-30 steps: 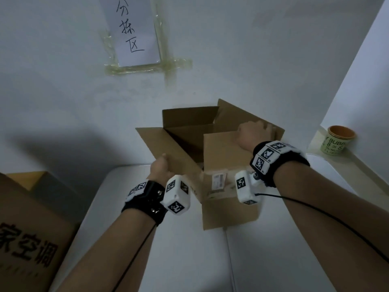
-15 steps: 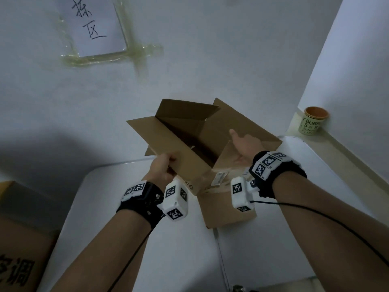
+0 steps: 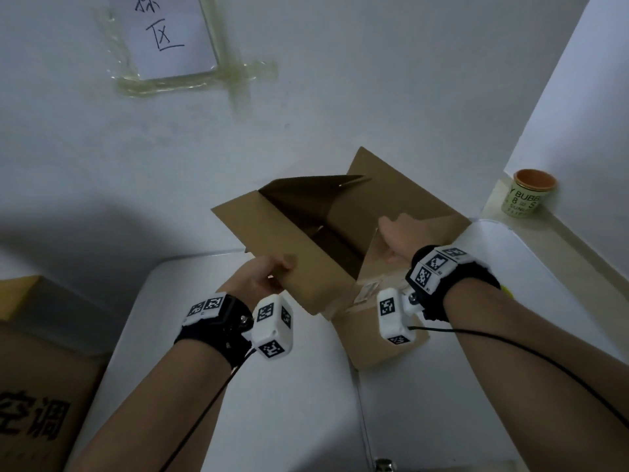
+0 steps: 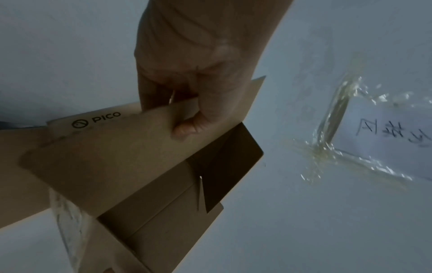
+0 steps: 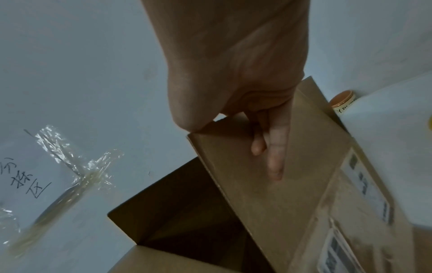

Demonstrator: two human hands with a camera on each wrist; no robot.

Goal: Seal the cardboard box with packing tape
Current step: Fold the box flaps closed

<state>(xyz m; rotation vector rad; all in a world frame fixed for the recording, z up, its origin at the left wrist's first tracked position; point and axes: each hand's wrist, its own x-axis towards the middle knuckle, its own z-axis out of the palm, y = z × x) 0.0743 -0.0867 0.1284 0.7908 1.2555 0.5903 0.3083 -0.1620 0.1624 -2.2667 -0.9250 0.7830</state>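
A brown cardboard box point(image 3: 371, 338) stands tilted on the white table point(image 3: 272, 413), its top open and the inside dark. My left hand point(image 3: 269, 274) pinches the lower edge of the long left flap point(image 3: 272, 226), which slants over the opening. In the left wrist view the thumb lies on the flap point(image 4: 117, 157) and the left hand point(image 4: 182, 118) has its fingers behind it. My right hand point(image 3: 396, 236) holds the short near-right flap. In the right wrist view straight fingers point(image 5: 275, 160) lie flat on that flap point(image 5: 257, 194), with the thumb at its edge.
A paper cup point(image 3: 529, 195) stands on a ledge at the right wall. A large printed carton point(image 3: 37, 369) sits left of the table. A handwritten paper sign point(image 3: 170, 32) is taped to the wall behind the box.
The right hand went from a fist pressing on the near flap to holding it between thumb and fingers. The box has turned and the left flap now leans further over the opening.
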